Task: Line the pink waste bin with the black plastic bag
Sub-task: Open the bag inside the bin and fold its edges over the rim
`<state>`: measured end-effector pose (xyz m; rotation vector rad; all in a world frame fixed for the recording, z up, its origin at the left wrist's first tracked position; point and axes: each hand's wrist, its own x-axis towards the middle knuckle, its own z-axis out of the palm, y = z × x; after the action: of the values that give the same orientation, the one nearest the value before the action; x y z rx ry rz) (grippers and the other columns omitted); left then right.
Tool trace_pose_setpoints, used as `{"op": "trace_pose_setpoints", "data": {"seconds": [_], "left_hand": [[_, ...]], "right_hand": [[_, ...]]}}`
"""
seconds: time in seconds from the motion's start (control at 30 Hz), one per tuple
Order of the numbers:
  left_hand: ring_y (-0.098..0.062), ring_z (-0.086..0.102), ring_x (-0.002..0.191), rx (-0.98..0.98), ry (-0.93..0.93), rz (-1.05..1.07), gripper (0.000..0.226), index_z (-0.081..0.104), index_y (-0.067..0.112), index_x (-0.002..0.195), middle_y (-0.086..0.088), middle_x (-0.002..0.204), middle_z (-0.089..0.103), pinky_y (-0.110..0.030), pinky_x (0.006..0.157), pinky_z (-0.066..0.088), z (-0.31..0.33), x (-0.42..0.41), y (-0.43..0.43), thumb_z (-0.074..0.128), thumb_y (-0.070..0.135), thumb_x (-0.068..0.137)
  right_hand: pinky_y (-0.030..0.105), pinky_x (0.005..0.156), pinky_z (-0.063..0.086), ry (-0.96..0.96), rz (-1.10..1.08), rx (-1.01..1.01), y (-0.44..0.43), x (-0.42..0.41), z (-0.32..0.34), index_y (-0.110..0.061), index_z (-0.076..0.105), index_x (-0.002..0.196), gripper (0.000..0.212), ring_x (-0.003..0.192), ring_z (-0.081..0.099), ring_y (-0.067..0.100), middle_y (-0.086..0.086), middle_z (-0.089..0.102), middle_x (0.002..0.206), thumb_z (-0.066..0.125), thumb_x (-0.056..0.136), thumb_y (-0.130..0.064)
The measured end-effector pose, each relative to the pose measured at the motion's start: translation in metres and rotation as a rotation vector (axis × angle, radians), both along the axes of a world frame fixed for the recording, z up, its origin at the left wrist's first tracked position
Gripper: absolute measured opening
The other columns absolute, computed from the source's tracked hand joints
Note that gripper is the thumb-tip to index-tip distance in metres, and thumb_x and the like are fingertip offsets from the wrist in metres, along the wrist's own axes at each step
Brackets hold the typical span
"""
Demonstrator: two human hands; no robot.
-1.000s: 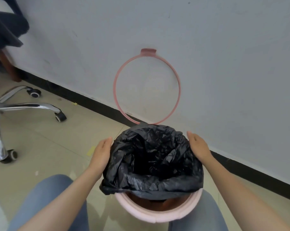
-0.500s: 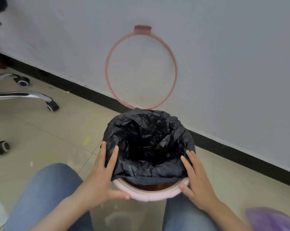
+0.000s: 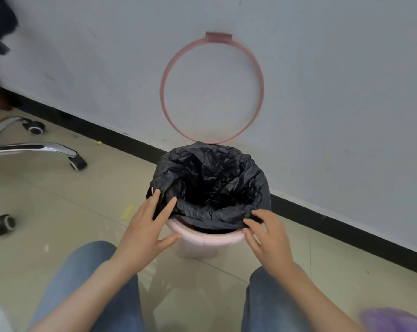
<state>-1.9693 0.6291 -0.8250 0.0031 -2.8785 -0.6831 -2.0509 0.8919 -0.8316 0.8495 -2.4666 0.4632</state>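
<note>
The pink waste bin (image 3: 202, 243) stands on the floor between my knees, close to the wall. The black plastic bag (image 3: 212, 188) sits inside it, its mouth folded over the far and side rim; the near rim shows bare pink. My left hand (image 3: 150, 226) rests with spread fingers on the bag's left edge, thumb against the bin's rim. My right hand (image 3: 267, 233) touches the bag's near right edge with curled fingers. The bin's pink ring lid (image 3: 212, 89) stands raised against the wall.
A white wall with a black skirting board (image 3: 322, 221) runs behind the bin. The chrome legs and castors of an office chair (image 3: 47, 149) stand at the left. A blurred purple object (image 3: 394, 319) is at the bottom right corner. My jeans-clad knees flank the bin.
Both hands came from the bag's upper sides down toward the near rim. The bag has been pushed lower over the bin's sides. The view has shifted slightly.
</note>
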Motion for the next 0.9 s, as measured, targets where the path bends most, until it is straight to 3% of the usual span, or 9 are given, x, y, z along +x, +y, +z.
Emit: {"op": "trace_pose_setpoints", "data": {"seconds": [0.2,0.37,0.5,0.57,0.63,0.67,0.73,0.8,0.9], "left_hand": [[-0.041,0.067,0.085,-0.090,0.107,-0.035,0.059,0.074,0.012,0.093,-0.026,0.110,0.066,-0.046,0.061,0.056,0.004,0.007,-0.001,0.023,0.043,0.095],[-0.024,0.067,0.057,-0.099,0.259,-0.019,0.060,0.075,0.010,0.070,-0.017,0.091,0.074,-0.027,0.046,0.050,0.006,0.013,-0.003,0.028,0.034,0.096],[-0.020,0.067,0.055,-0.175,0.220,-0.080,0.059,0.072,0.011,0.061,-0.016,0.093,0.073,-0.024,0.042,0.049,-0.004,0.021,-0.007,0.029,0.031,0.096],[-0.022,0.070,0.064,-0.188,0.135,-0.098,0.027,0.069,0.012,0.061,-0.018,0.095,0.070,-0.025,0.037,0.049,-0.007,0.024,-0.008,0.058,0.017,0.085],[-0.027,0.070,0.079,-0.200,-0.020,-0.087,0.015,0.072,0.010,0.071,-0.022,0.105,0.066,-0.031,0.047,0.056,-0.010,0.024,-0.008,0.082,0.005,0.061],[-0.029,0.065,0.099,-0.187,-0.128,-0.084,0.024,0.073,0.010,0.086,-0.023,0.120,0.059,-0.032,0.065,0.058,-0.013,0.023,-0.009,0.081,0.006,0.063],[-0.023,0.036,0.133,-0.095,-0.283,-0.026,0.033,0.063,0.014,0.115,-0.014,0.145,0.036,-0.028,0.101,0.038,-0.018,0.021,-0.010,0.063,0.017,0.083],[-0.025,0.038,0.130,0.103,-0.272,0.140,0.026,0.066,0.013,0.110,-0.012,0.140,0.045,-0.029,0.100,0.034,-0.012,0.020,-0.009,0.059,0.014,0.085],[-0.037,0.055,0.105,0.170,0.077,0.383,0.017,0.072,0.007,0.086,-0.016,0.111,0.064,-0.040,0.084,0.041,0.006,0.014,-0.011,0.058,0.005,0.077]], "right_hand": [[0.036,0.063,0.056,0.133,0.082,0.062,0.009,0.000,0.004,-0.003,0.070,0.073,0.050,0.077,0.068,0.033,0.018,0.071,0.083,0.033,0.097,-0.025],[0.028,0.052,0.049,0.270,0.212,0.148,0.018,0.010,0.000,-0.004,0.059,0.081,0.009,0.060,0.065,0.028,0.013,0.069,0.069,0.061,0.073,-0.002],[0.026,0.057,0.038,0.257,0.262,0.306,0.027,0.017,-0.014,-0.009,0.052,0.084,0.013,0.058,0.062,0.022,0.005,0.067,0.067,0.055,0.074,-0.002],[0.025,0.054,0.040,0.246,0.242,0.356,0.024,0.015,-0.017,-0.009,0.060,0.077,0.012,0.056,0.061,0.021,0.003,0.065,0.064,0.052,0.072,-0.002],[0.024,0.053,0.041,0.225,0.213,0.378,0.018,0.013,-0.016,-0.011,0.066,0.068,0.020,0.056,0.060,0.019,0.000,0.064,0.061,0.048,0.071,-0.004],[0.024,0.052,0.043,0.197,0.203,0.369,0.016,0.013,-0.016,-0.012,0.068,0.066,0.023,0.057,0.061,0.019,0.000,0.064,0.061,0.046,0.071,-0.005],[0.021,0.052,0.048,0.118,0.182,0.330,0.018,0.014,-0.015,-0.010,0.069,0.066,0.029,0.060,0.065,0.020,0.001,0.068,0.065,0.041,0.075,-0.006],[0.022,0.054,0.049,0.063,0.149,0.242,0.024,0.016,-0.011,-0.008,0.069,0.067,0.034,0.064,0.068,0.021,0.003,0.071,0.069,0.038,0.081,-0.008],[0.027,0.055,0.050,0.054,0.088,0.047,0.025,0.009,0.004,-0.003,0.069,0.069,0.025,0.066,0.065,0.022,0.007,0.071,0.070,0.046,0.077,-0.009]]}}
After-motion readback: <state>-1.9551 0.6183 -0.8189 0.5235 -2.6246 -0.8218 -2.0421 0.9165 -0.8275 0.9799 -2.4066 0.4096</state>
